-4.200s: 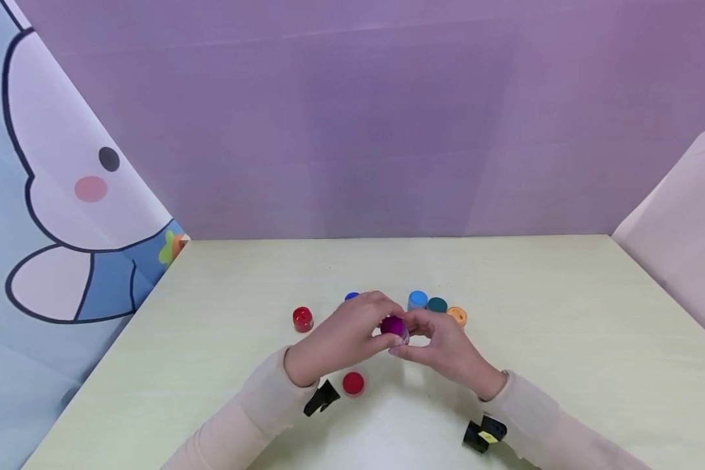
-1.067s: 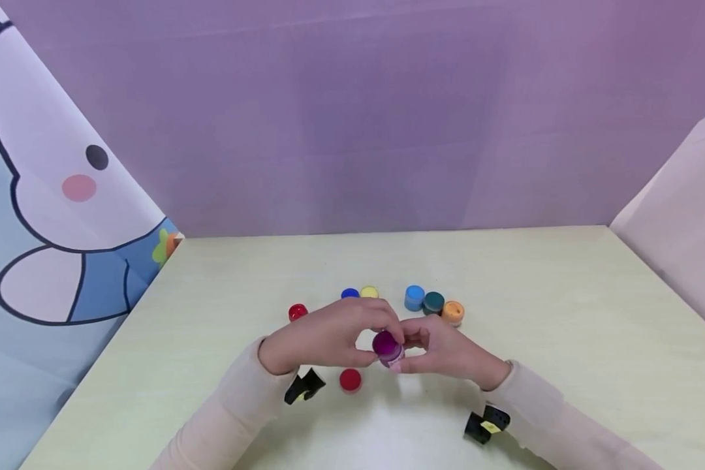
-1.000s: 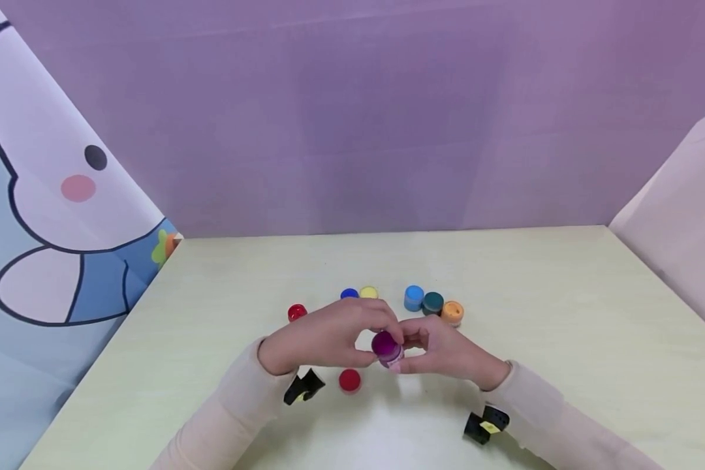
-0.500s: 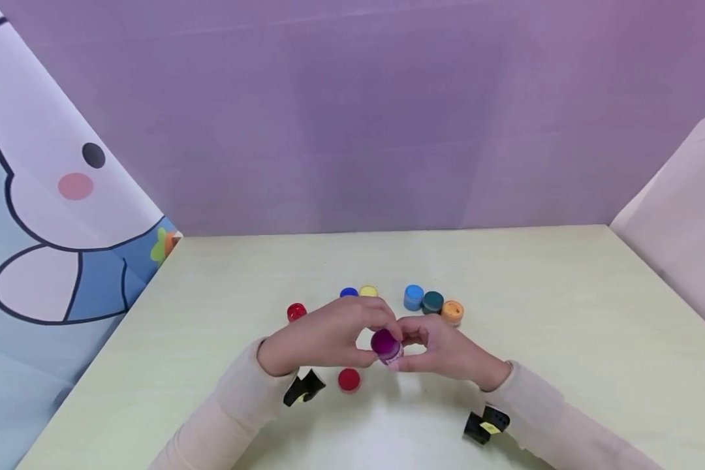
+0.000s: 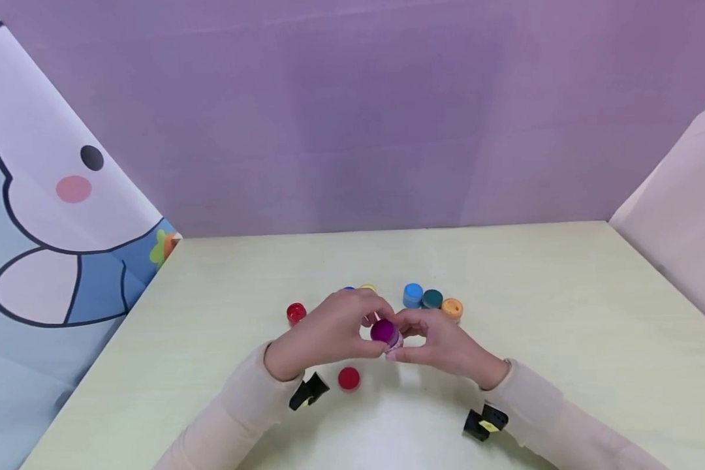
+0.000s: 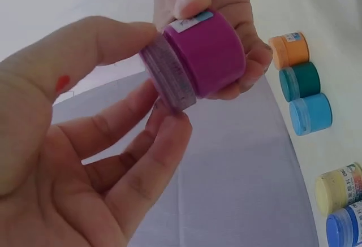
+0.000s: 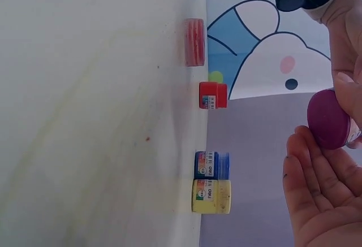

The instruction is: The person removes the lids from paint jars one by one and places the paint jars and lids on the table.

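Note:
Both hands meet on a purple paint jar [image 5: 386, 333], raised above the table and tilted. In the left wrist view, the left hand [image 5: 335, 329] pinches the jar's cloudy lid [image 6: 169, 74] between thumb and fingertips. From the other side, the right hand [image 5: 440, 343] grips the purple body [image 6: 212, 57], its thumb beside a small label. The right wrist view shows the jar's round purple end [image 7: 328, 120] just above the right hand's fingers [image 7: 314, 173]. Below the left wrist stands a red-topped container [image 5: 349, 378], with red-streaked sides in the right wrist view.
A red jar [image 5: 296, 313] stands left of the hands. Behind the left hand, a blue jar [image 7: 212, 165] and a yellow jar [image 7: 211, 196] stand together. Light blue [image 5: 413, 296], dark green [image 5: 432, 299] and orange [image 5: 452, 309] jars form a row behind the right hand.
Since half a second ago, both hands and the purple jar have risen slightly in the head view. The left hand has turned and now covers more of the blue and yellow jars.

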Action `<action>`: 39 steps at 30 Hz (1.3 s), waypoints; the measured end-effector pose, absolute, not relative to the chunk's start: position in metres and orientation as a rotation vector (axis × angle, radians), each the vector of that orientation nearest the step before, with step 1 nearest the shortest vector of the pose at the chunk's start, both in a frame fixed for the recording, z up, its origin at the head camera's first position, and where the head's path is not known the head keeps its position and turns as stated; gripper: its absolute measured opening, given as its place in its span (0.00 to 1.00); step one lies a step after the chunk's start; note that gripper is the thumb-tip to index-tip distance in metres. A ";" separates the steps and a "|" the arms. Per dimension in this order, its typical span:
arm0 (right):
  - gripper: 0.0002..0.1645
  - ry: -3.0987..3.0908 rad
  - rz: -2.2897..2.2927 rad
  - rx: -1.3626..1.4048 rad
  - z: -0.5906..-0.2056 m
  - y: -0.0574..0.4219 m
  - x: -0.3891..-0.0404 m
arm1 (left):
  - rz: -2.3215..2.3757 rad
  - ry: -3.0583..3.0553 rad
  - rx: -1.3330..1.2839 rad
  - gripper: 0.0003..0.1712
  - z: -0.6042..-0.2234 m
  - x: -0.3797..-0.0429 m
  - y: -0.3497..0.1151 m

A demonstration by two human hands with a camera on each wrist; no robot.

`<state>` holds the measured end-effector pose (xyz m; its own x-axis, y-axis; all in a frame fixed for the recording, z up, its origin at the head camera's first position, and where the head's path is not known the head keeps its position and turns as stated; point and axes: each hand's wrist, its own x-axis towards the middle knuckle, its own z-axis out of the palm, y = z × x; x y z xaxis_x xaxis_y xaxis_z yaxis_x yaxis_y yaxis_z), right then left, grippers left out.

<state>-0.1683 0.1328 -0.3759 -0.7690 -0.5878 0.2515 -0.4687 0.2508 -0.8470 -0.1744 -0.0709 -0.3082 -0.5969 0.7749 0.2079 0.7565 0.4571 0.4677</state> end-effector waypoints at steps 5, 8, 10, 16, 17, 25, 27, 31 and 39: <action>0.20 2.385 -1.570 -0.989 -0.376 0.132 -0.167 | 0.816 2.697 1.301 0.14 -0.309 -0.173 -0.069; 0.20 2.386 -1.568 -0.994 -0.377 0.132 -0.168 | 0.801 2.735 1.245 0.13 -0.309 -0.171 -0.068; 0.19 2.391 -1.565 -0.995 -0.377 0.132 -0.168 | 0.777 2.769 1.223 0.13 -0.308 -0.170 -0.068; 0.18 2.408 -1.565 -0.975 -0.378 0.133 -0.169 | 0.731 2.782 1.291 0.16 -0.308 -0.170 -0.069; 0.19 2.409 -1.563 -0.965 -0.378 0.133 -0.169 | 0.730 2.769 1.316 0.17 -0.307 -0.170 -0.070; 0.18 2.376 -1.566 -1.007 -0.380 0.133 -0.169 | 0.798 2.605 1.477 0.19 -0.302 -0.172 -0.074; 0.17 2.364 -1.562 -1.019 -0.379 0.133 -0.170 | 0.832 2.521 1.541 0.19 -0.301 -0.173 -0.074; 0.15 2.313 -1.548 -0.994 -0.378 0.132 -0.171 | 0.861 2.377 1.639 0.20 -0.302 -0.175 -0.075; 0.18 2.207 -1.547 -0.986 -0.377 0.132 -0.169 | 0.795 2.324 1.661 0.20 -0.303 -0.176 -0.074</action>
<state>-0.1692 0.1320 -0.3768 -0.7315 -0.6633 0.1576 -0.3745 0.1977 -0.9059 -0.1759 -0.0744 -0.3035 -0.3617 0.9183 0.1608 0.8242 0.2343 0.5155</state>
